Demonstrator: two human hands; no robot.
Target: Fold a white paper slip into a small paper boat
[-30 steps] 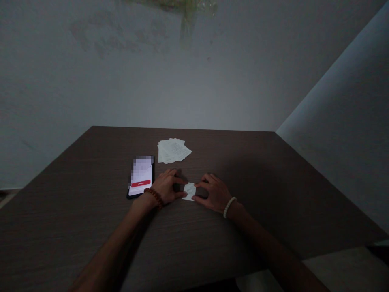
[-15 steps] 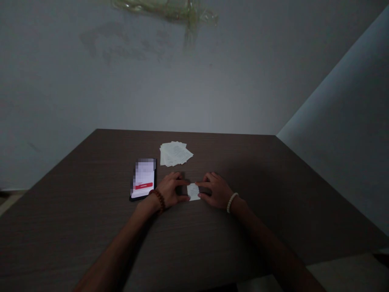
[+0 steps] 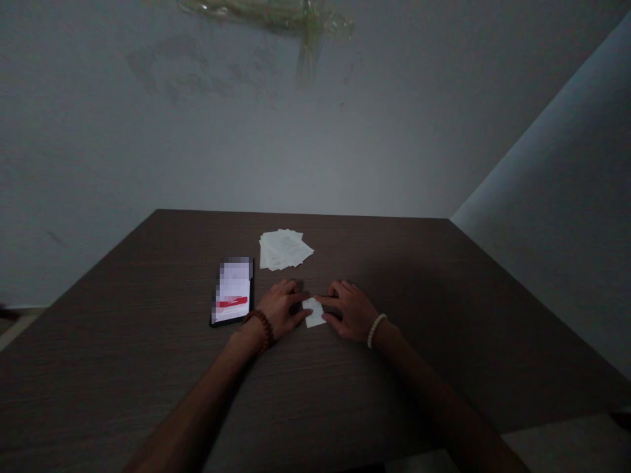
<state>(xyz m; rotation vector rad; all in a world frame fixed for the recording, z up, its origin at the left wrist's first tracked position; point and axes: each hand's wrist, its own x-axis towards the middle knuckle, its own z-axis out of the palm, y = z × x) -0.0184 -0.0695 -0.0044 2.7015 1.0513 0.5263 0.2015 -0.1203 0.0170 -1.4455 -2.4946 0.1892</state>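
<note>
A small white folded paper [image 3: 313, 312] lies on the dark wooden table [image 3: 148, 368] between my hands. My left hand [image 3: 280, 309], with a brown bead bracelet at the wrist, pinches the paper's left edge with thumb and fingers. From the other side my right hand [image 3: 349, 309], wearing a white bead bracelet, presses on the right edge with its fingertips. Both hands rest low on the tabletop. Fingers cover part of the paper.
A lit phone [image 3: 233, 299] lies flat just left of my left hand. A fanned stack of white paper slips [image 3: 284, 249] sits behind the hands, toward the wall. The table's right edge runs beside a pale wall.
My hands have closed in on the paper, which looks smaller and tilted now. The view has shifted slightly; phone and stack have stayed put.
</note>
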